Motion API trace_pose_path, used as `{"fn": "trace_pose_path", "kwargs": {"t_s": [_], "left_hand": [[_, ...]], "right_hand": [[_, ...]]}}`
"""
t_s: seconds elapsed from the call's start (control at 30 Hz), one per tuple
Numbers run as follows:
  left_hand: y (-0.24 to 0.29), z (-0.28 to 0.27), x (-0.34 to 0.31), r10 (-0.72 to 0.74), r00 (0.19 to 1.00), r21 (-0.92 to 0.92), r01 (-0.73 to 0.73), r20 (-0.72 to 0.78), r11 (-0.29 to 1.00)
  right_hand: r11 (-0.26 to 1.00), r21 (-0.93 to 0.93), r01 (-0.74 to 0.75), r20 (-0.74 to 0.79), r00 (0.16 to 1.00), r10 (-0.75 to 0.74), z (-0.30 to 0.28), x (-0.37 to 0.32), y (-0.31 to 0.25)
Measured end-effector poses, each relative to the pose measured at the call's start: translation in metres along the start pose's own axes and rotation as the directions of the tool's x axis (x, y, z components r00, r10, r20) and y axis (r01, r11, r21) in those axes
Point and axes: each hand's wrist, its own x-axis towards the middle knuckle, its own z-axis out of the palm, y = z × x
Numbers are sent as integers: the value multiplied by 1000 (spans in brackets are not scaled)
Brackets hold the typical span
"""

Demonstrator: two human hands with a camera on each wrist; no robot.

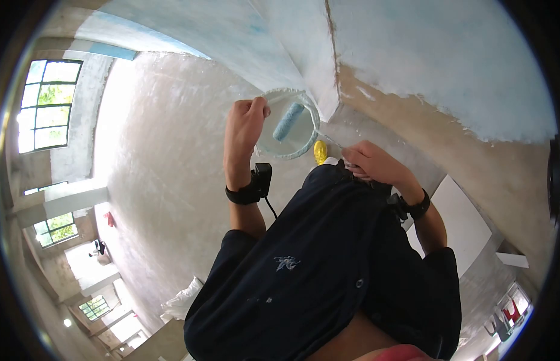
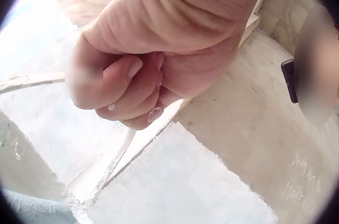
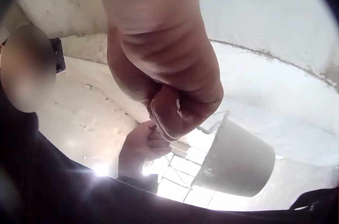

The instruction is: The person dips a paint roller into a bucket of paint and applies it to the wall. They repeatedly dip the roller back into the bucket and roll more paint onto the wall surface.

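Thin rod [image 1: 334,142] lost inside the closed grip of the right hand [image 1: 370,161], its end hidden; yellow object [image 1: 320,150] partly hidden behind the dark shirt [image 1: 328,253]

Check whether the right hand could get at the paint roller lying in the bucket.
Probably yes. The roller lies uncovered in the open bucket, which the left hand holds close to the right hand. That hand grips a thin rod though, so it may need to let go first.

The pale, paint-smeared round bucket [image 1: 292,155] holds a light-blue roller [image 1: 288,121] near its middle, its sleeve slanting toward one o'clock.
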Motion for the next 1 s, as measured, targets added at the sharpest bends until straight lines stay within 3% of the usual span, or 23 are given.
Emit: {"fn": "trace_pose_path", "kwargs": {"t_s": [0.07, 0.1, 0.17, 0.2, 0.27, 0.3, 0.37, 0.4, 0.47, 0.5, 0.57, 0.8, 1.0], "left_hand": [[3, 0, 0, 0, 1000, 4, 0, -4, 1000], [5, -1, -1, -6, 1000, 11, 6, 6, 1000], [6, -2, 0, -11, 1000, 14, 11, 16, 1000], [6, -1, 2, 0, 1000, 6, 0, 11, 1000], [8, -3, 2, 12, 1000, -4, -12, 7, 1000], [8, -4, 3, 17, 1000, -10, -16, 14, 1000], [10, -5, 5, 25, 1000, -18, -24, 20, 1000], [12, -5, 5, 19, 999, -48, -18, 26, 999], [18, -7, 3, 20, 999, -77, -17, 35, 997], [19, -7, 3, 22, 999, -70, -19, 48, 997], [21, -7, 5, 26, 998, -65, -22, 61, 998], [27, -7, 4, 38, 996, -80, -32, 76, 996], [25, -7, 8, 36, 995, -92, -27, 91, 995]], "right_hand": [[965, -218, 144, -64, 985, -161, -1, -8, 4], [964, -222, 145, -65, 985, -163, -1, -10, 7], [728, -617, 299, -134, 871, -472, 1, -13, 13], [726, -620, 298, -134, 871, -472, 0, -15, 16], [448, -876, 180, -106, 833, -543, 2, -20, 18], [446, -877, 179, -106, 833, -543, 1, -21, 21], [205, -973, 107, -30, 821, -571, -5, -20, 30], [204, -973, 105, -31, 819, -572, -8, -20, 35], [-93, -995, 39, 90, 763, -640, -11, -21, 43], [-94, -995, 35, 87, 762, -642, -12, -21, 45], [-234, -972, -10, 150, 742, -653, -15, -22, 48], [-247, -968, -49, 142, 704, -696, -20, -30, 53], [-94, -995, -41, 42, 674, -738, -20, -36, 49]]}}
